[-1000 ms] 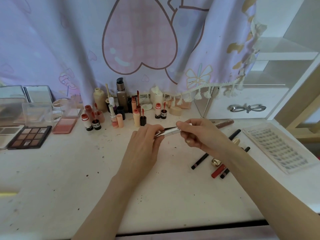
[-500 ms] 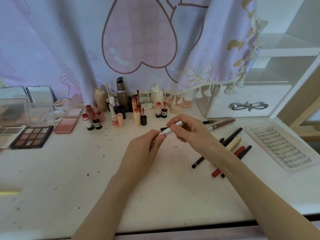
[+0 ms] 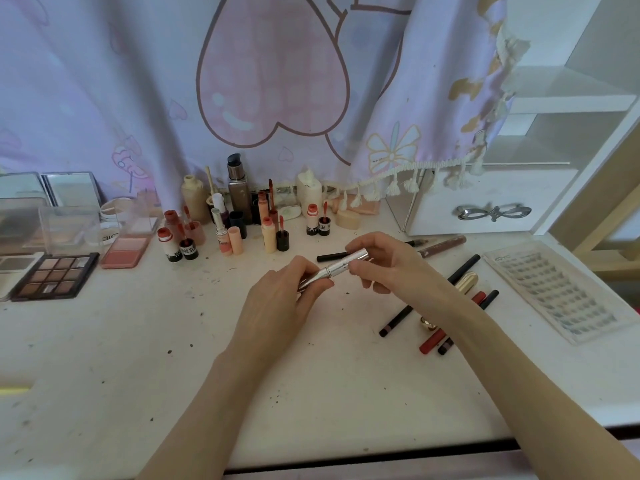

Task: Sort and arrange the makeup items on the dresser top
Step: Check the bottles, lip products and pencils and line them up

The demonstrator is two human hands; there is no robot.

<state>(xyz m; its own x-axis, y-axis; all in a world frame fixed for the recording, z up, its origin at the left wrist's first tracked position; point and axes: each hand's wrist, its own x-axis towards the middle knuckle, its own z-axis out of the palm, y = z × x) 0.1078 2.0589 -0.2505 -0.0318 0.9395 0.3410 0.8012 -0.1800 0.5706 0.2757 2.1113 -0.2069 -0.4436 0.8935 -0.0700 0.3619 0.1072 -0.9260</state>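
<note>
- A slim silver metallic makeup tube (image 3: 341, 266) is held above the middle of the stained white dresser top (image 3: 173, 358), tilted up toward the right.
- Its lower end is gripped by the curled fingers of the left hand (image 3: 280, 306).
- Its upper end is pinched between thumb and fingers of the right hand (image 3: 391, 265).
- A black pencil (image 3: 332, 257) is seen lying flat just behind the tube.
- Several black and red pencils (image 3: 433, 341) and a gold lipstick case (image 3: 467, 281) are partly hidden beneath the right forearm.
- A cluster of upright lip-gloss bottles (image 3: 225, 233) is gathered at the back, with a brown eyeshadow palette (image 3: 55, 277) at far left.
</note>
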